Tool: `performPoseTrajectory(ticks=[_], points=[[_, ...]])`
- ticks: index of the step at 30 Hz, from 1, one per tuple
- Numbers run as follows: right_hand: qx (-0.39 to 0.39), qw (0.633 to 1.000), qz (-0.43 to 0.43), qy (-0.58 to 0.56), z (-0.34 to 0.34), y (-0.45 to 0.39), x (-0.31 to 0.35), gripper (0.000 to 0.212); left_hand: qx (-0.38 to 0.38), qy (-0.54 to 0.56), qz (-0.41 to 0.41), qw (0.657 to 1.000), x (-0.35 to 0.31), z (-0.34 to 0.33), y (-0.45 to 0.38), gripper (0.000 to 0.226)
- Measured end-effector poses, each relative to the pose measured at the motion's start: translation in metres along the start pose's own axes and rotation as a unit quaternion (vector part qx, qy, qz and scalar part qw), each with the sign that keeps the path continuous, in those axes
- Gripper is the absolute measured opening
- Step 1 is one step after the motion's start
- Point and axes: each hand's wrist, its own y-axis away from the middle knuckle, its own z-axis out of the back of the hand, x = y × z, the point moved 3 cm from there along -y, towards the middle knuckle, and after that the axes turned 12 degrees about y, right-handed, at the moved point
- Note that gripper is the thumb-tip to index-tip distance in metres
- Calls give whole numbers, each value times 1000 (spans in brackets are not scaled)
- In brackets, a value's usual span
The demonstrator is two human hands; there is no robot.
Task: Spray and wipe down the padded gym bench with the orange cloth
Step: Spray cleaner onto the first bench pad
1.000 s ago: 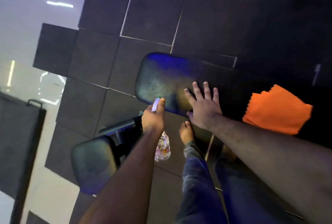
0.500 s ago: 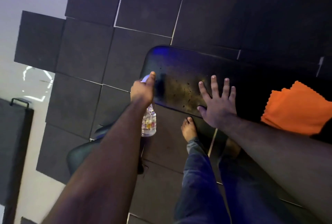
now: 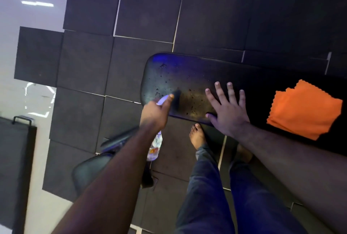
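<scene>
Padded gym bench [image 3: 187,76] stretches away under both hands, and this looks like the spraying step: the left hand [image 3: 155,113] is wrapped round the spray bottle [image 3: 155,147], finger up on the nozzle at the near edge, droplets beading just beyond it. The right hand [image 3: 228,110] is splayed flat, holding nothing, so next it should reach rightward for the orange cloth [image 3: 305,110] lying near it and start wiping.

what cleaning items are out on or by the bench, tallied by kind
spray bottle: 1, held in the left hand
orange cloth: 1, lying on the padded bench, with the right hand resting flat on the bench short of it
total: 2
</scene>
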Motion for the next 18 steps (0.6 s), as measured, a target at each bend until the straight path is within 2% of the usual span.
performPoseTrajectory(ticks=[4,8,13,18], points=[[-22,1000,-3,15,-8,15,-15,91,-13,28,-7,1000,8,-16,16,86],[-19,1000,-20,11,-12,28,-34,88,-12,69,-72,995,-44,-26,-6,68],[-9,1000,-26,0,-12,38,-53,85,10,57,-92,994,-87,-38,-24,82],[-7,999,-31,-11,-11,50,-66,84,23,37,-97,994,-49,-57,15,81]])
